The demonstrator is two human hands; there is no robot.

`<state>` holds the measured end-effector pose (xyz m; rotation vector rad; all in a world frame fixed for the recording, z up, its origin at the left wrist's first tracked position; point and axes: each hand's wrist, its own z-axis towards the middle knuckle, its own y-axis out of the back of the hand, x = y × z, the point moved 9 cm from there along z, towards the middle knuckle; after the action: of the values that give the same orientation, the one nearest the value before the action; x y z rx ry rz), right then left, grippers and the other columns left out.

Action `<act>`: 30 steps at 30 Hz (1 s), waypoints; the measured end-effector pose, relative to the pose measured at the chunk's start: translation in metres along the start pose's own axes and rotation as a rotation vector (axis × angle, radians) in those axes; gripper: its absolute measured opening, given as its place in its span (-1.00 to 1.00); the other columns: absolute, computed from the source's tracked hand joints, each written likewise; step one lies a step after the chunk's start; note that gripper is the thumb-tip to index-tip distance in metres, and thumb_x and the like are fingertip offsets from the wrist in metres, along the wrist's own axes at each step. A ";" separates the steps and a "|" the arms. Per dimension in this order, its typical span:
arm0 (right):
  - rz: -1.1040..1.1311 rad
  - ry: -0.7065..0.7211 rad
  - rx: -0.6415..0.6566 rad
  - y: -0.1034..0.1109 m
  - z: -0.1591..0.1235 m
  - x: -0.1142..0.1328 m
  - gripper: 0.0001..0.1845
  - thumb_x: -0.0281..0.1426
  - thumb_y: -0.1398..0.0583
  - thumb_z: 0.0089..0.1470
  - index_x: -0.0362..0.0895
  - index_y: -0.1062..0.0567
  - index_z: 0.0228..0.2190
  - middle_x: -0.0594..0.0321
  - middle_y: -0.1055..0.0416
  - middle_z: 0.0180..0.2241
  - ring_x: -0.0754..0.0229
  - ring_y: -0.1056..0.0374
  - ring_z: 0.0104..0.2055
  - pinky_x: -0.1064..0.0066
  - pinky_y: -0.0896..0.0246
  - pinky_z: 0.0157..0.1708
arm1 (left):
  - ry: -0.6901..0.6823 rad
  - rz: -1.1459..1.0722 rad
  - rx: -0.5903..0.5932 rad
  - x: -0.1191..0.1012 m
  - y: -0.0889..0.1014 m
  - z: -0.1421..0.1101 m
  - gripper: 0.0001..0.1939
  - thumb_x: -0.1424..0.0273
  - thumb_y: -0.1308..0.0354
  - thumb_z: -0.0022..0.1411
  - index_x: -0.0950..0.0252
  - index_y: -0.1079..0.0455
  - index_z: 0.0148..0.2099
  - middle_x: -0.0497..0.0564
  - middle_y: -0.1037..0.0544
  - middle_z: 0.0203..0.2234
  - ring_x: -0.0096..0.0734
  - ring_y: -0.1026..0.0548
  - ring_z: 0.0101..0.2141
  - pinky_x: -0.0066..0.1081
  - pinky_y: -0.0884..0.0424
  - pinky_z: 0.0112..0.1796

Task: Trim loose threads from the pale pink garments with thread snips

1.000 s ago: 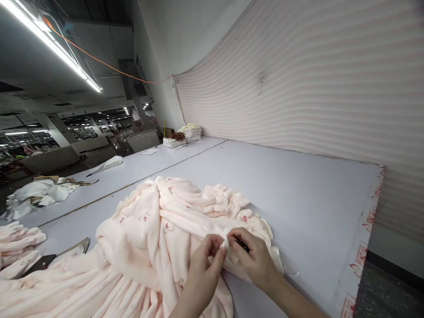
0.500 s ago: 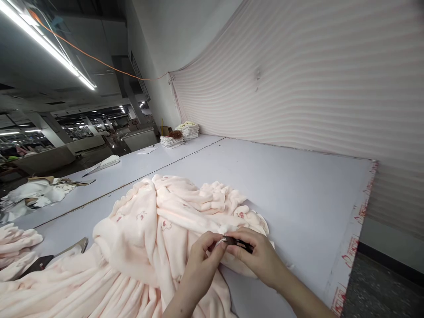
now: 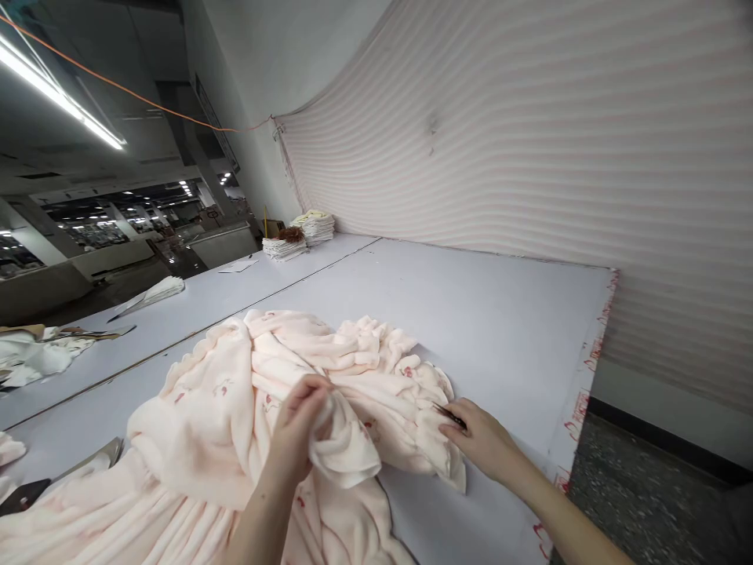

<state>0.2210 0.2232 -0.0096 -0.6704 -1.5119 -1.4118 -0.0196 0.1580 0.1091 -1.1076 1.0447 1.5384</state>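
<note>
A pale pink plush garment (image 3: 200, 439) with small red and grey prints lies in loose folds across the table. My left hand (image 3: 300, 420) is closed on an edge of it and holds that part raised, with a flap hanging down to the right. In my right hand (image 3: 479, 439) are small dark thread snips (image 3: 452, 416), their tips pointing up and left over the ruffled right end of the garment. The fingers of my right hand are wrapped round the snips, partly hiding them.
The pale table (image 3: 494, 314) ends on the right at a taped edge with red print (image 3: 580, 408). Folded stacks (image 3: 314, 227) stand at the far end. White scraps (image 3: 44, 357) and a dark flat object (image 3: 23, 496) lie left. Striped fabric (image 3: 471, 157) hangs behind.
My hands have moved apart. The left went left and up with the garment's edge; the right drew away to the right with the snips. The view has shifted right.
</note>
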 end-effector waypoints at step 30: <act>-0.058 0.258 0.065 0.003 -0.047 0.098 -0.80 -0.26 -0.09 0.13 0.02 -0.50 -0.28 0.23 -0.46 -0.31 0.15 -0.39 -0.27 0.42 -0.29 -0.35 | -0.411 0.546 0.046 0.008 -0.067 -0.036 -0.73 0.68 0.08 -0.11 0.24 -0.21 -0.36 -0.03 -0.35 -0.39 -0.37 -0.39 -0.33 -0.44 -0.31 -0.31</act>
<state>0.1947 0.1592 0.0748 -0.3901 -1.3758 -1.4262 0.0507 0.1387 0.0859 -0.4475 1.1339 2.0472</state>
